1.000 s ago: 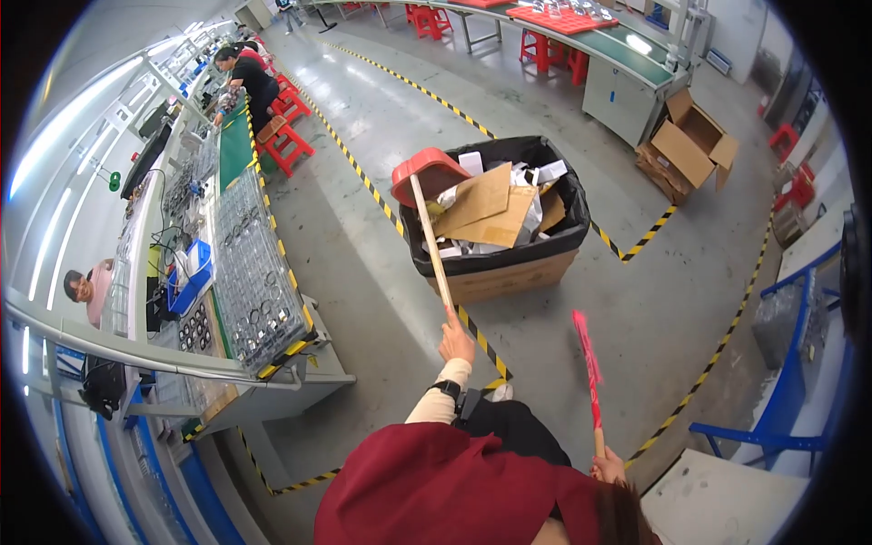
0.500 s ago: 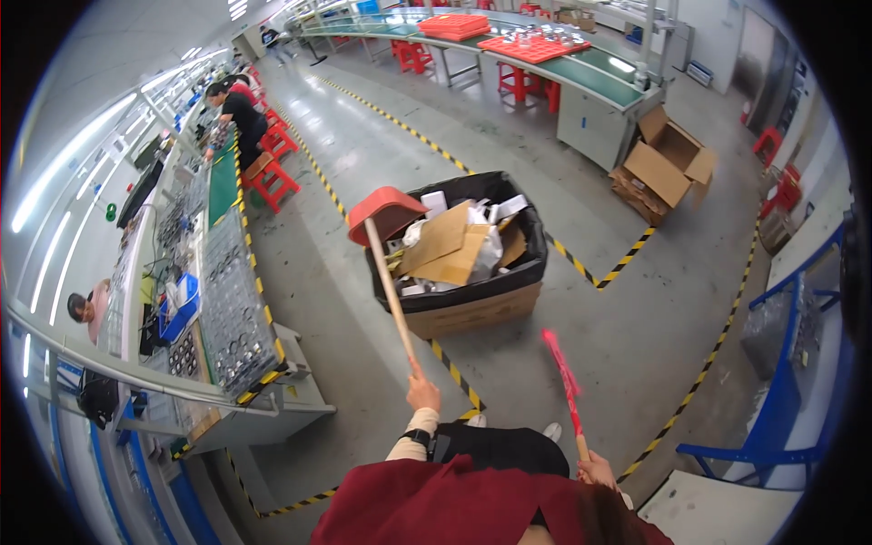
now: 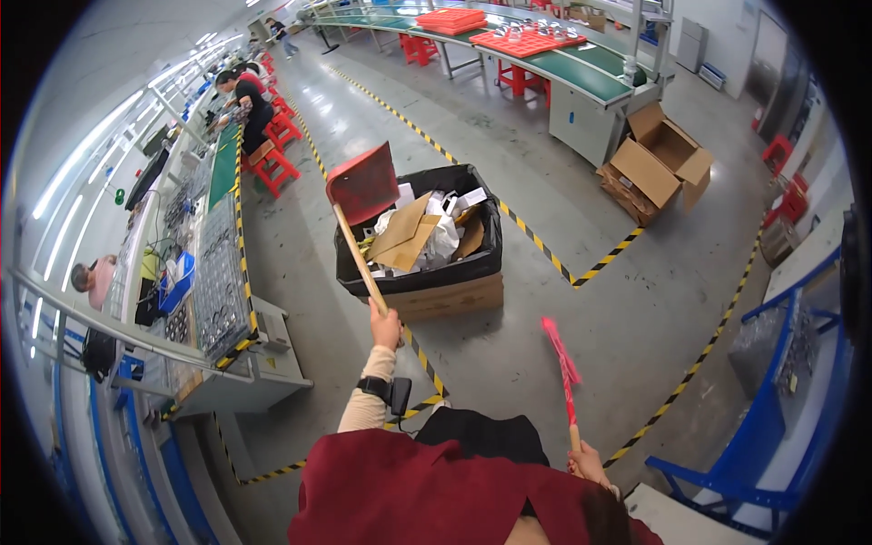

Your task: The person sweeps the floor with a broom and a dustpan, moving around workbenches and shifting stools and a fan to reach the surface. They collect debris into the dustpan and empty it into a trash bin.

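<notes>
My left hand point(image 3: 385, 328) is closed round the wooden handle of a red dustpan point(image 3: 365, 183). The pan is tipped up at the far left rim of a cardboard box lined with a black bag point(image 3: 427, 295), its inner face turned toward me. Cardboard pieces point(image 3: 406, 232), white plastic and paper scraps fill the box. On the right, my right hand point(image 3: 589, 463) grips the wooden handle of a broom with pink-red bristles point(image 3: 562, 357). The bristle end points forward, away from the box. Whether it touches the floor I cannot tell.
An open cardboard box point(image 3: 656, 168) stands by the green conveyor table point(image 3: 581, 80) at the far right. Along the left runs a workbench point(image 3: 227, 282) with people seated at it on red stools point(image 3: 272, 169). A blue-framed rack point(image 3: 758, 436) is at right. Yellow-black tape marks the floor.
My left hand has moved forward and left, and the dustpan has turned from lying over the rim to standing tipped up. The broom stays in my right hand, little changed.
</notes>
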Demonstrator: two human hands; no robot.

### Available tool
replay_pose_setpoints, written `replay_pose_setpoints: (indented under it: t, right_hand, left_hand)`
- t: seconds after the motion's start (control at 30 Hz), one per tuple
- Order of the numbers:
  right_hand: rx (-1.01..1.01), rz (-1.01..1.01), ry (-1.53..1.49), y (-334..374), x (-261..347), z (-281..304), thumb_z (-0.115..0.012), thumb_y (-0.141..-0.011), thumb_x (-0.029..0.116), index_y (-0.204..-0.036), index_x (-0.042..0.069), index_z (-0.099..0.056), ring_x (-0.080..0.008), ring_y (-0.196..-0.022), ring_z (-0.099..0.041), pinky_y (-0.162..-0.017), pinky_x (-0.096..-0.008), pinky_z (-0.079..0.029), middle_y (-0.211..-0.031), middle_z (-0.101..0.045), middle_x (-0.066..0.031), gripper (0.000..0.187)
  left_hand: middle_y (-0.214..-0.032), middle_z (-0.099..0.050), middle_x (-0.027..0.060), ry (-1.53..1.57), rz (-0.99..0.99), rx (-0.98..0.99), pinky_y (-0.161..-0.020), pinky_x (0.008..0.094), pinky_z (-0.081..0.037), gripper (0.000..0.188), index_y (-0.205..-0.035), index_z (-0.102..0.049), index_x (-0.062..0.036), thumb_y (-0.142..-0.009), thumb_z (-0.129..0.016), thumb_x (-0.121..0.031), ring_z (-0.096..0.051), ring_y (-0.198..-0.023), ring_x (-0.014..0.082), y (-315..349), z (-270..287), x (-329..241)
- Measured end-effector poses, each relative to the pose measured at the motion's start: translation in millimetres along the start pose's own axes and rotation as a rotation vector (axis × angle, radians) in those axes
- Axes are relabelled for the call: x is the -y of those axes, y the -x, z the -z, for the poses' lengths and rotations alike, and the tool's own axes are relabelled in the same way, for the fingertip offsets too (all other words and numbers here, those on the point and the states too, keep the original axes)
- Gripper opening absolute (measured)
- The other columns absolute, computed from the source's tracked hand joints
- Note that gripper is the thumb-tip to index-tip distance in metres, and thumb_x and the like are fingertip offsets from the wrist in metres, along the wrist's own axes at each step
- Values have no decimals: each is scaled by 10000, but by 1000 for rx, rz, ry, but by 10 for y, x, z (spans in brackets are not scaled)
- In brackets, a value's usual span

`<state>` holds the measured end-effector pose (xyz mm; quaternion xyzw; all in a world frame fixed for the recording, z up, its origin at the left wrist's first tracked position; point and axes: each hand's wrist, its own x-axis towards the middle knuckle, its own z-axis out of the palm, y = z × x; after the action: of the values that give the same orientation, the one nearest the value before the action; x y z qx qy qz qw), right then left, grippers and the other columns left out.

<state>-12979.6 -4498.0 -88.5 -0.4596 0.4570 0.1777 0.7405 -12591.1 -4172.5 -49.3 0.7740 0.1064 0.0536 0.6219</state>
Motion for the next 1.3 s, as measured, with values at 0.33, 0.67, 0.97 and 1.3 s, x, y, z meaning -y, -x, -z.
replay_pose_setpoints:
  t: [0.33,0.67,0.97,1.3]
  right_hand:
    - [-27,0,-124,-266,508,637,-455,-760,-12,-919,36,-410,-94,-442,-404,-376,-215,-348,-568,-386,-15,172]
    - [-206,133,-252,-338,1282,1359,-445,-780,38,-817,72,-403,-91,-414,-414,-350,-227,-355,-533,-402,-13,66]
    - [-343,183,-611,-422,2154,2534,-453,-785,64,-808,49,-459,-92,-461,-456,-384,-223,-380,-550,-452,-30,27]
    - [-434,156,-696,-744,3407,4817,-447,-788,58,-825,68,-453,-82,-413,-393,-364,-238,-347,-543,-405,-12,39]
  left_hand:
    - [-662,-435,54,740,243,334,-337,217,-345,122,-877,-373,-50,-770,-411,-4,-398,-451,93,2,-787,-1382]
    - [-705,-449,62,713,789,793,-372,192,-326,50,-790,-399,-15,-799,-431,-52,-374,-470,72,158,-2128,-2227]
    - [-704,-426,50,532,1340,1171,-394,187,-323,85,-773,-379,-13,-820,-412,-75,-364,-481,67,901,-4834,-2120]
    - [-720,-417,47,291,1416,1291,-404,178,-310,69,-780,-375,-26,-820,-413,-67,-362,-494,70,2274,-7936,-2573]
